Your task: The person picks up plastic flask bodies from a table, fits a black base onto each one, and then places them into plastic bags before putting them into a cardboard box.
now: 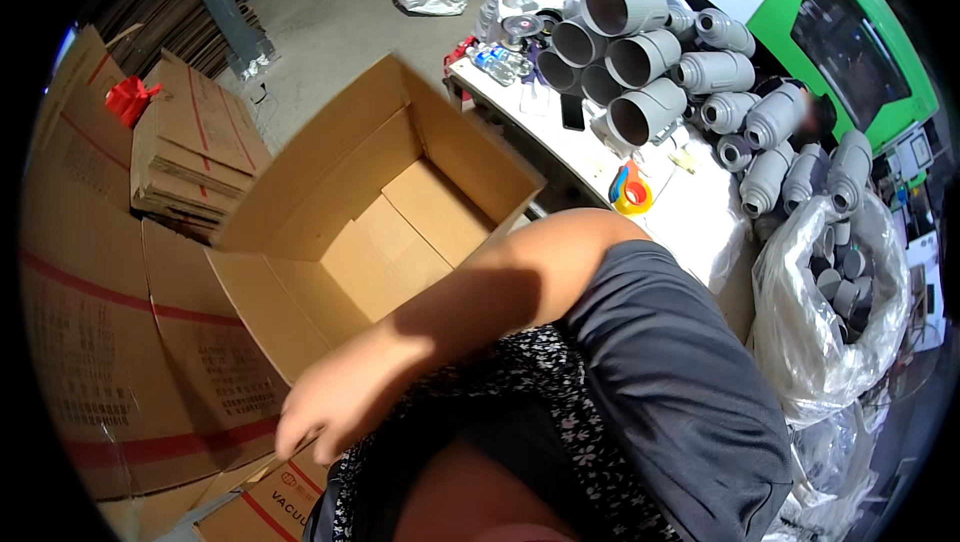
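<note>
Open carton: centre-left of the frame
Right hand: lower left, by the carton's near corner
Fingers: curled, cannot tell whether gripping
Bench: upper right, bearing grey cylinders

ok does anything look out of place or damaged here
Nothing looks clearly damaged or spilled. Slightly out of place: what looks like a phone lies on the white table beside gray tubes, a personal item among parts. A crumpled red bag also sits by the cardboard stack.

Stacked grey parts and a green-and-white machine show a factory workshop.
</note>
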The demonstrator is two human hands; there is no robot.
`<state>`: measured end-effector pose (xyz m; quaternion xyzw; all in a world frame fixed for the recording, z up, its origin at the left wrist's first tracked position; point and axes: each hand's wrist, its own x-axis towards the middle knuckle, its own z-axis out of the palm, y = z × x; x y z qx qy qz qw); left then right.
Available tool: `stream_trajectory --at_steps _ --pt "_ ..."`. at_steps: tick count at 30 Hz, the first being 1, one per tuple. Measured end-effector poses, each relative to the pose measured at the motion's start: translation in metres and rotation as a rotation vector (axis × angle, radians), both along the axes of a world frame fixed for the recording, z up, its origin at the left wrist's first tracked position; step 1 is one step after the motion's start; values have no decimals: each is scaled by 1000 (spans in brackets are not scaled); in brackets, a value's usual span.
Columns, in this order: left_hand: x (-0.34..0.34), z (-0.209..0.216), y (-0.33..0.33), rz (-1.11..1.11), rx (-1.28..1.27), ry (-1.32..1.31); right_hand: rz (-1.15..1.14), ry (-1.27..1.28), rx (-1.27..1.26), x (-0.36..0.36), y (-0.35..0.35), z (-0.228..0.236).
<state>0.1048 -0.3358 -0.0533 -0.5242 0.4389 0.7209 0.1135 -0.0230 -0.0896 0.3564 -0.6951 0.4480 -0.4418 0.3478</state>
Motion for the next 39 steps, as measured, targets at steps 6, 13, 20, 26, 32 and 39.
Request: stream_trajectory --at_steps 6,13,20,26,32,39 --pt "-57 25 46 -469 -114 51 -1015 -265 356 -46 181 -122" --pt "-149 44 102 -1056 -246 49 -1859 -435 802 96 345 -301" --pt "-286 33 150 -1774 -406 -40 -2422 -922 738 213 270 -373" --pt "-386 14 272 -2439 -571 14 -2917 -1369 420 274 109 -386" --pt "-311 -19 411 -3011 -420 300 -2964 -2096 446 371 -47 -423" --pt "-29 32 441 -3065 -181 387 -3220 -2445 467 467 -197 -500"
